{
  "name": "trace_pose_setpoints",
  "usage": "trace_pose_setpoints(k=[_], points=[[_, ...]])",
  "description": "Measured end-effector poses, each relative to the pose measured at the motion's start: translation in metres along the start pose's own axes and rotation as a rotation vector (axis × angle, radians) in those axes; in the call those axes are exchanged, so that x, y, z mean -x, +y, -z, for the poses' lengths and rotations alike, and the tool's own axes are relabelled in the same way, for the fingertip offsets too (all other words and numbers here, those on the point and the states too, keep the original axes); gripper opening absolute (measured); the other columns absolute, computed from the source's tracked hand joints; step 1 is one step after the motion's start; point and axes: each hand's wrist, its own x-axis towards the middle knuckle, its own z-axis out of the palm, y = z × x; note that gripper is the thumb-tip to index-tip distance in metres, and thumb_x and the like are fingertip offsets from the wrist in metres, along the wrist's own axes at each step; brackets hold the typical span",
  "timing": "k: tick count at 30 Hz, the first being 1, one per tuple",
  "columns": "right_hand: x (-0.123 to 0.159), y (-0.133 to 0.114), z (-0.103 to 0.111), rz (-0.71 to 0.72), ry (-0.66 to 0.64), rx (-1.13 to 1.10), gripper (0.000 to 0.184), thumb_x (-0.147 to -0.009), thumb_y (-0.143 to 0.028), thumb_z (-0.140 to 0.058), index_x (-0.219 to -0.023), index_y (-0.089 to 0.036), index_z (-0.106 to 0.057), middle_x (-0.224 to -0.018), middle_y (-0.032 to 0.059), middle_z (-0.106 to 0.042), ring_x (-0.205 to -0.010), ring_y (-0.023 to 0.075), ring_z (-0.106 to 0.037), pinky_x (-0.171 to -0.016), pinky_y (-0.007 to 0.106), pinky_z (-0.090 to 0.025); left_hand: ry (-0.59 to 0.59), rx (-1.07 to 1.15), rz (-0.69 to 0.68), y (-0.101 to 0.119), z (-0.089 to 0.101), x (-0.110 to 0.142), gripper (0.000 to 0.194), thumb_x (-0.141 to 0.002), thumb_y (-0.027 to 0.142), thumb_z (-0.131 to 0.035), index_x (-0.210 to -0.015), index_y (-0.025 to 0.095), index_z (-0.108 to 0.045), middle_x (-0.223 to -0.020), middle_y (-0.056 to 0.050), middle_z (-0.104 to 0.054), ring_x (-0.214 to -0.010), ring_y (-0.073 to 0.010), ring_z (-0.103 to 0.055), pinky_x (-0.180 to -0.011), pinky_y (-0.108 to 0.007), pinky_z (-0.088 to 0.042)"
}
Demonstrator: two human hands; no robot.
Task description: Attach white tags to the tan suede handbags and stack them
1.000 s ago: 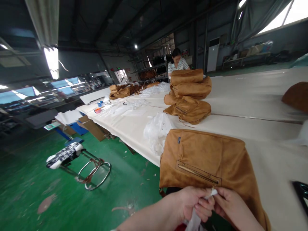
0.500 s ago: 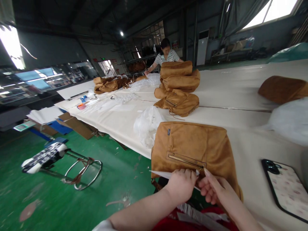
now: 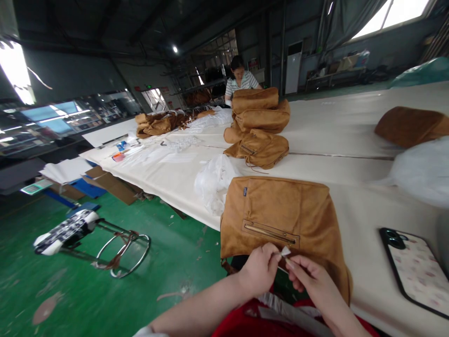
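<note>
A brown suede-like shoulder bag (image 3: 273, 201) lies flat at the near edge of the table, its zipped pocket facing up. Just over its front edge, my left hand (image 3: 261, 269) is closed in a pinch on a small white scrap (image 3: 286, 251), thin like paper or plastic. The fingertips of my right hand (image 3: 310, 277) are pinched together at the scrap's lower end, close to the left fingertips. Part of the scrap is hidden by the fingers. Below the bag's pocket, both hands hover near the zip's right end.
A crumpled clear plastic bag (image 3: 215, 182) lies left of the bag. Stacked brown bags (image 3: 261, 121) stand behind, and a co-worker (image 3: 242, 80) is beyond them. A phone (image 3: 417, 274) lies at right. A stool (image 3: 66, 231) stands on the green floor.
The long white strip that stuck out left of my left hand no longer shows. Both hands have come together, with a small white tip standing up between the fingertips.
</note>
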Motion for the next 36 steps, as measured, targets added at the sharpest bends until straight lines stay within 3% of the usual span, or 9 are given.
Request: trace_pose_setpoints(k=[6,14,18,20,24,27,31,34,36], points=[[-0.006,0.006,-0.005,0.006,-0.001,-0.045,0.044,-0.077,-0.062,-0.063,-0.072,-0.018,-0.061,-0.059,-0.0030,-0.056,-0.050,0.0103,-0.051,-0.048,0.022,-0.039,-0.270,0.853,0.425,-0.004,0.002,-0.012,0.031,-0.089,0.044,-0.051,-0.073,0.017,-0.049,-0.049,0.009,-0.032,-0.042,-0.0065,-0.020,-0.045,-0.023,-0.013],[-0.013,-0.003,-0.006,0.027,0.079,-0.101,0.046,-0.068,-0.064,-0.071,-0.074,-0.019,-0.071,-0.068,0.0027,-0.068,-0.066,0.0202,-0.062,-0.063,0.030,-0.050,-0.893,1.412,0.710,-0.002,0.023,-0.018,0.020,-0.086,0.016,-0.050,-0.067,0.016,-0.046,-0.045,0.010,-0.022,-0.036,-0.0055,-0.007,-0.037,-0.017,-0.008],[-0.009,-0.012,-0.008,-0.022,-0.061,-0.352,0.046,-0.075,-0.057,-0.070,-0.098,-0.019,-0.076,-0.111,0.0089,-0.071,-0.113,0.0275,-0.058,-0.100,0.036,-0.043,-0.951,1.429,0.677,-0.010,0.005,-0.018,0.024,-0.089,0.029,-0.048,-0.071,0.015,-0.057,-0.043,0.005,-0.040,-0.032,-0.0079,-0.026,-0.035,-0.017,-0.018],[-0.007,-0.014,-0.010,-0.055,-0.089,-0.492,0.040,-0.076,-0.053,-0.072,-0.097,-0.020,-0.076,-0.110,0.0082,-0.072,-0.110,0.0252,-0.060,-0.098,0.034,-0.044,-0.941,1.299,0.647,-0.018,-0.009,-0.014,0.041,-0.091,0.043,-0.041,-0.073,0.013,-0.063,-0.052,-0.004,-0.056,-0.040,-0.0136,-0.047,-0.041,-0.021,-0.034],[-0.011,-0.007,-0.012,-0.072,0.015,-0.647,0.026,-0.069,-0.046,-0.081,-0.076,-0.022,-0.076,-0.082,0.0042,-0.073,-0.079,0.0188,-0.066,-0.077,0.029,-0.052,-0.823,1.209,0.507,-0.034,-0.015,0.002,0.064,-0.089,0.062,-0.036,-0.087,0.008,-0.071,-0.085,-0.014,-0.070,-0.073,-0.0208,-0.065,-0.071,-0.031,-0.047],[-0.012,-0.006,-0.004,-0.066,0.051,-0.528,0.030,-0.066,-0.047,-0.083,-0.067,-0.020,-0.071,-0.072,0.0026,-0.070,-0.070,0.0173,-0.063,-0.068,0.026,-0.052,-0.687,1.214,0.397,-0.045,0.012,0.020,0.063,-0.086,0.063,-0.048,-0.098,0.006,-0.070,-0.094,-0.015,-0.070,-0.081,-0.0207,-0.065,-0.077,-0.029,-0.046],[0.000,-0.021,0.037,0.014,0.156,0.062,0.045,-0.074,-0.064,-0.065,-0.079,-0.020,-0.072,-0.076,0.0062,-0.070,-0.072,0.0229,-0.064,-0.066,0.031,-0.051,-0.357,1.228,0.346,-0.063,0.073,0.037,0.050,-0.090,0.052,-0.053,-0.093,0.005,-0.070,-0.097,-0.017,-0.070,-0.084,-0.0196,-0.066,-0.077,-0.026,-0.048],[0.001,-0.032,0.082,0.137,0.576,0.558,0.059,-0.072,-0.074,-0.055,-0.100,-0.024,-0.070,-0.101,0.0107,-0.071,-0.087,0.0315,-0.066,-0.082,0.044,-0.050,0.045,1.273,0.341,-0.083,0.112,0.046,0.034,-0.093,0.038,-0.053,-0.089,0.008,-0.070,-0.092,-0.012,-0.070,-0.081,-0.0159,-0.066,-0.076,-0.023,-0.049],[-0.008,-0.032,0.105,0.147,0.733,0.793,0.074,-0.067,-0.078,-0.055,-0.113,-0.020,-0.064,-0.114,0.0166,-0.067,-0.096,0.0380,-0.064,-0.091,0.053,-0.046,0.271,1.279,0.391,-0.098,0.129,0.053,0.028,-0.094,0.029,-0.052,-0.087,0.009,-0.070,-0.088,-0.010,-0.070,-0.079,-0.0148,-0.066,-0.075,-0.022,-0.051]])
